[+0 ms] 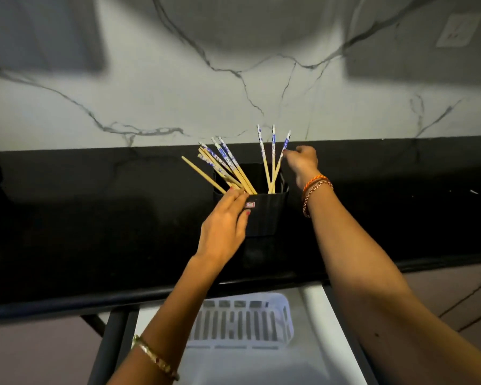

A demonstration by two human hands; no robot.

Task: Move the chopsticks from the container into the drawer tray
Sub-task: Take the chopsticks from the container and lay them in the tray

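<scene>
A black counter (95,218) is running across the view under a marbled wall (150,93), and below its front edge an open drawer (320,329) is holding a white slatted tray (245,323), which is showing no chopsticks in the part that is visible. On the counter a black container (264,212) is standing upright, and all the chopsticks (228,168) are sitting in it: one bunch is fanning out to the left, and three are leaning more upright on the right side. The left hand (222,229) is resting against the container's left front, fingers spread and flat, touching the base of the fanned bunch but not gripping anything that can be made out. The right hand (303,162) is reaching in from the right, its fingertips (286,152) narrowing to a pinch at the patterned upper end of the rightmost chopstick (285,147); whether the pinch is fully closing cannot be told. The sticks are likely handling as light, stiff and smooth, so they are apt to slide or scatter; gathering several together near the patterned tops, while the other hand is steadying the container, looks the surest hold.
</scene>
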